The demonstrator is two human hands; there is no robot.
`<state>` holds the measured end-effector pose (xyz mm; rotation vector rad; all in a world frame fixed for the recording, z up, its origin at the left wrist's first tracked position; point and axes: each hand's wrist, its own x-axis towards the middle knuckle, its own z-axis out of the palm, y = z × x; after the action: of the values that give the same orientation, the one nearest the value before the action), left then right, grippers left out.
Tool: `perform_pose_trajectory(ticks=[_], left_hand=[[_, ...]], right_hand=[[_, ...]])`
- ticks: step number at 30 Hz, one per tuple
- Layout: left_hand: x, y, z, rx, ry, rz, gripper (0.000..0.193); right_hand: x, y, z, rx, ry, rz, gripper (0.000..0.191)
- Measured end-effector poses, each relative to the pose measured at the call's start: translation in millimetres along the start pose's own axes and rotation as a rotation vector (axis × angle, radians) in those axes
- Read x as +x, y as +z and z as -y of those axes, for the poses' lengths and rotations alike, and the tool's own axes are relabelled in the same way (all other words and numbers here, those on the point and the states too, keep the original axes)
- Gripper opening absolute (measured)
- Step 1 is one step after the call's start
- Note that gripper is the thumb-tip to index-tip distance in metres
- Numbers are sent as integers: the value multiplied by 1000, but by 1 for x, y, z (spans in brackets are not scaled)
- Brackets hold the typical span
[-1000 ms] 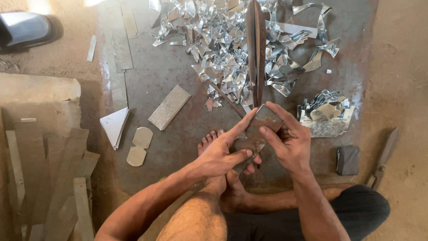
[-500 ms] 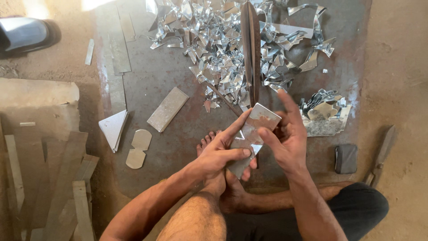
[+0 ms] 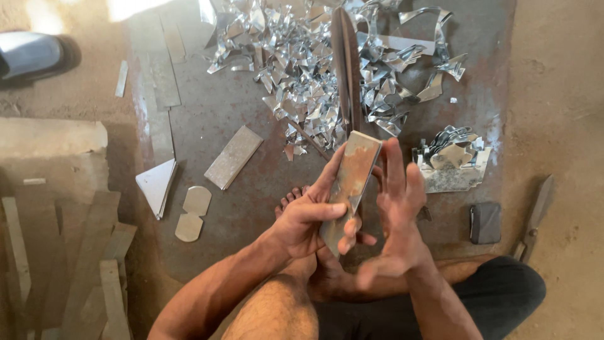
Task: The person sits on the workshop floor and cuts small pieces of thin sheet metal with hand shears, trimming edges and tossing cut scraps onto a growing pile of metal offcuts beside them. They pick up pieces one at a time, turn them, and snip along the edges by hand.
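Rusty sheet-metal strip [image 3: 348,189] stands tilted in front of the upright shear blade [image 3: 346,69]; the left hand [image 3: 308,220] has its grip clenched on it, the right hand [image 3: 396,201] released, fingers spread beside its edge.

metal strip [image 3: 348,182]: was flat, now edge-up | right hand [image 3: 397,201]: let go, fingers spread | left hand [image 3: 306,220]: now grips alone

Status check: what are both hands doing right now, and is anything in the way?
Left hand grips metal strip, held upright. Right hand open, fingers spread beside strip. Long blade just beyond; scrap pile around it.
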<state>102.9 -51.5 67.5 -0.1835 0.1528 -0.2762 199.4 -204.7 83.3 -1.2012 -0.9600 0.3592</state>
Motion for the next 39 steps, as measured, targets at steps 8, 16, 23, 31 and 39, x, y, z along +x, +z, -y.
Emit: perform_pose_trajectory(ticks=[8,16,23,31,39], left_hand=[[11,9,15,-5,-37,-46,103],[10,5,13,56,-94,-13,105],[3,25,-17,1144,225,-123,88],[6,24,-18,1516,142,-176,86],[2,11,-41,1005,-164,-40,93]], right_hand=[[-23,5,-11,-149,5,-42,127],[-24,0,-19,-342,-73,-81,115],[-6,-8,-1,-65,25,-74,119],[-40,-4,-39,146,730,-483,22],[-38,-5,-47,207,750,-514,20]])
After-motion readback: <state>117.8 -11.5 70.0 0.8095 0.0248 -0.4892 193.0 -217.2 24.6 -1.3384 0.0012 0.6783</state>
